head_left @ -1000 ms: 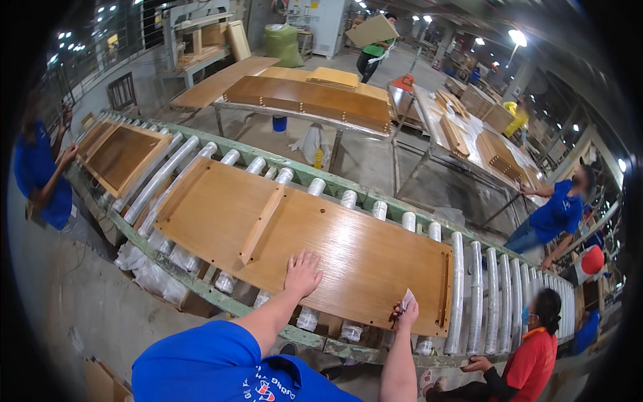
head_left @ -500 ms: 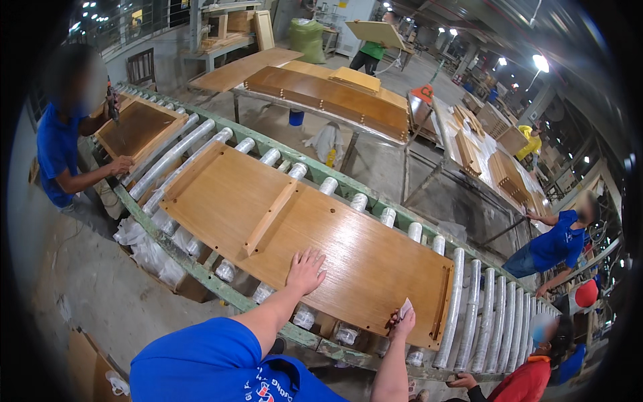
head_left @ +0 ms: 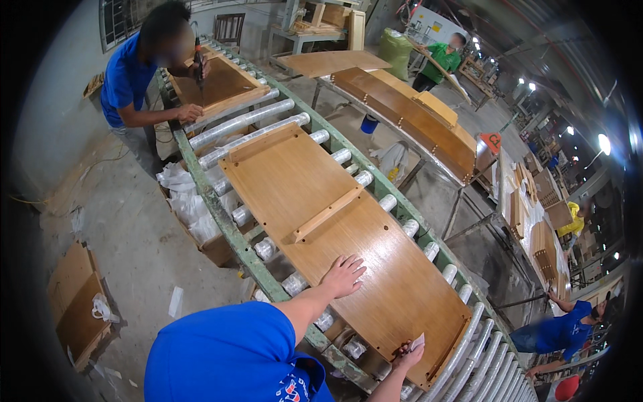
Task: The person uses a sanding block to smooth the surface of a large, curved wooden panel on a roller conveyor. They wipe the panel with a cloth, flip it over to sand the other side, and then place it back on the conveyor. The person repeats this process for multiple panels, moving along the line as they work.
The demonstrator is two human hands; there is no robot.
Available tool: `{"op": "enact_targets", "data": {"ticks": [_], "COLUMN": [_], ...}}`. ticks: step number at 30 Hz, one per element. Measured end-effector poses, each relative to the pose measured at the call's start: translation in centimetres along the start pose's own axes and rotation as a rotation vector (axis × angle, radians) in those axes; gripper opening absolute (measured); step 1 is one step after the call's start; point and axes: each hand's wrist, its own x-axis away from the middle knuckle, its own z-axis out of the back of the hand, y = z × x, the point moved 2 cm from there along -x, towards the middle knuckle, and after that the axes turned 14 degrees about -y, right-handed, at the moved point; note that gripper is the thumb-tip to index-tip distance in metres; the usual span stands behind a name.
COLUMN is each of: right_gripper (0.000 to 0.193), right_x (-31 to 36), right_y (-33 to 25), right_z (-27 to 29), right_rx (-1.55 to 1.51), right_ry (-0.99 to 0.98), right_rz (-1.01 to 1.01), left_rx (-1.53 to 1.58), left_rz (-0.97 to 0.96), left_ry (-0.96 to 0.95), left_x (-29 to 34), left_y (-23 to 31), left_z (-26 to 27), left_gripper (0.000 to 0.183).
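A long brown wooden panel (head_left: 382, 268) lies on the roller conveyor under my hands. Wooden strips run across it: one cross strip (head_left: 328, 214) near the middle, others at its two ends. My left hand (head_left: 343, 276) rests flat on the panel's face, fingers spread and holding nothing. Close to the panel's near right end, my right hand (head_left: 406, 355) is closed on a small white slip (head_left: 416, 342). Several small dark pieces, too small to name, show beside the slip at the fingers.
Plastic-wrapped rollers (head_left: 251, 137) sit in a green conveyor frame (head_left: 218, 218). At the far left, a co-worker in blue (head_left: 124, 87) holds a power driver (head_left: 199, 63) over a framed panel (head_left: 224, 87). Stacked boards (head_left: 408, 114) lie on a table beyond. Cardboard (head_left: 77, 305) lies on the floor.
My view has swung left, so the scene sits farther right. The co-worker has leaned over the framed panel, driver lowered toward its edge. My hands keep nearly the same places on the long panel.
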Motion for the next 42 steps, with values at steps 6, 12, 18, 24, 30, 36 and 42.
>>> {"op": "enact_targets", "data": {"ticks": [6, 12, 18, 24, 30, 36, 42], "right_gripper": [0.031, 0.032, 0.033, 0.033, 0.029, 0.033, 0.033], "right_x": [0.02, -0.16, -0.05, 0.01, 0.06, -0.08, -0.26], "right_y": [-0.19, -0.35, -0.25, -0.48, -0.51, -0.52, -0.54], "right_z": [-0.17, -0.13, -0.08, -0.18, -0.03, 0.1, 0.3], "right_rx": [-0.009, -0.039, -0.047, -0.023, -0.039, -0.031, -0.038], "right_ry": [0.002, -0.004, -0.002, -0.019, -0.041, -0.014, -0.018], "right_rz": [0.002, 0.045, 0.048, 0.043, 0.035, 0.04, 0.039], "left_rx": [-0.004, -0.024, -0.04, -0.026, -0.034, -0.025, -0.023], "left_rz": [-0.002, -0.003, 0.002, 0.003, 0.003, -0.002, 0.0], "left_ry": [0.015, 0.008, -0.011, -0.001, -0.005, -0.018, -0.012], "left_x": [-0.14, -0.33, -0.31, -0.29, -0.32, -0.37, -0.44], "left_y": [-0.01, 0.34, 0.28, 0.2, 0.27, 0.49, 0.52], "left_z": [0.04, 0.49, 0.53, 0.23, 0.22, 0.4, 0.39], "left_gripper": [0.052, 0.052, 0.053, 0.053, 0.053, 0.053, 0.053]}}
